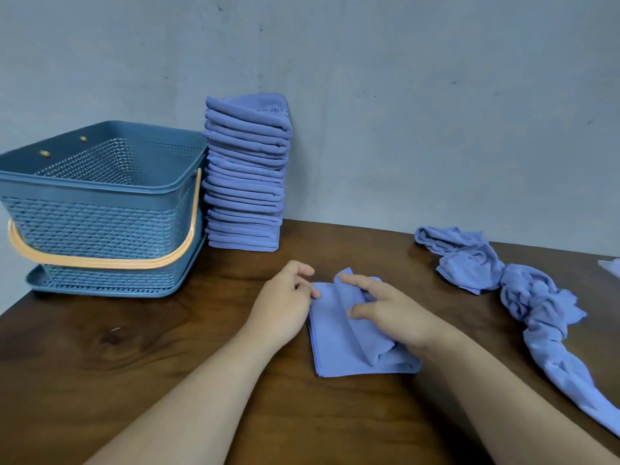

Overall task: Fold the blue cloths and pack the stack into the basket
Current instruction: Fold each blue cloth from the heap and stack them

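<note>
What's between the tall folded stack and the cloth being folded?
Mostly bare wooden table, plus the left hand touching the cloth at its edge; the head view shows it.

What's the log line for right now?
folding | left hand pinches cloth edge | right hand grips its fold | stack beside basket

A dark brown wooden worktop (134, 364) with swirling grain and a darker knot (112, 337) near its left side fills the lower half of the view. Behind it rises a plain grey-blue wall (402, 95) flecked with small dark marks. At the far right edge lies a small pale object (611, 266), cut off by the frame.
</note>
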Motion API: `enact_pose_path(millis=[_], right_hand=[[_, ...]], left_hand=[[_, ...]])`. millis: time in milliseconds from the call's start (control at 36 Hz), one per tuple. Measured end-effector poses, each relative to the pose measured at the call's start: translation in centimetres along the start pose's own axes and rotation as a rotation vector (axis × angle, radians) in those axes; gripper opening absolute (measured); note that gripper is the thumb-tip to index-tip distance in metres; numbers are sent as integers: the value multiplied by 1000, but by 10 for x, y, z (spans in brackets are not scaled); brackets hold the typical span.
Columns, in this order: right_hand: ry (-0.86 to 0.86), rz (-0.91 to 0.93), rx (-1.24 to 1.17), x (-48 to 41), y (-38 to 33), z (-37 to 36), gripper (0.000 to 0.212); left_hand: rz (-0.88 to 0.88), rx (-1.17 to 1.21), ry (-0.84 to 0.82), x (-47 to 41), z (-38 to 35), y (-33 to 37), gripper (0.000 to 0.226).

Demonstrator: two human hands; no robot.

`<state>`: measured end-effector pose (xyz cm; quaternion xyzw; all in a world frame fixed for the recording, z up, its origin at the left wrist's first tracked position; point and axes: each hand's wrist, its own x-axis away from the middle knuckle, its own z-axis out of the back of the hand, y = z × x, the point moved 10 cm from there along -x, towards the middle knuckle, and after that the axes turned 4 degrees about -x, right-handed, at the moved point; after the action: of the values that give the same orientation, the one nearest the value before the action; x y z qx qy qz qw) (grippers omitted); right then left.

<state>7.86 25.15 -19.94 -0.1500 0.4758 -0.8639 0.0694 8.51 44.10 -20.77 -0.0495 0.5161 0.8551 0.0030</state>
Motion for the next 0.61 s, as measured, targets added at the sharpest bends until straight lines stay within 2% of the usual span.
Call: enact_pose_path(millis=[222,333,389,444,528,611], right_hand=[[-10,43,-8,0,-23,8,64],[-101,40,-184,3,-18,-13,74],[-41,93,-387,4,-19,-2,62],[120,193,-479,7,-20,29,43],[320,337,-226,10,-12,64,37],[340,422,164,7,3,61,36]], left_hand=[[3,-20,-6,0,-2,-2,30],[-6,27,-1,-1,-2,0,19],[-9,30,5,0,0,2,18],[-10,1,-7,1,-1,3,27],[-22,-36,-35,1,-5,2,41],[-50,-58,-32,0,-8,2,50]])
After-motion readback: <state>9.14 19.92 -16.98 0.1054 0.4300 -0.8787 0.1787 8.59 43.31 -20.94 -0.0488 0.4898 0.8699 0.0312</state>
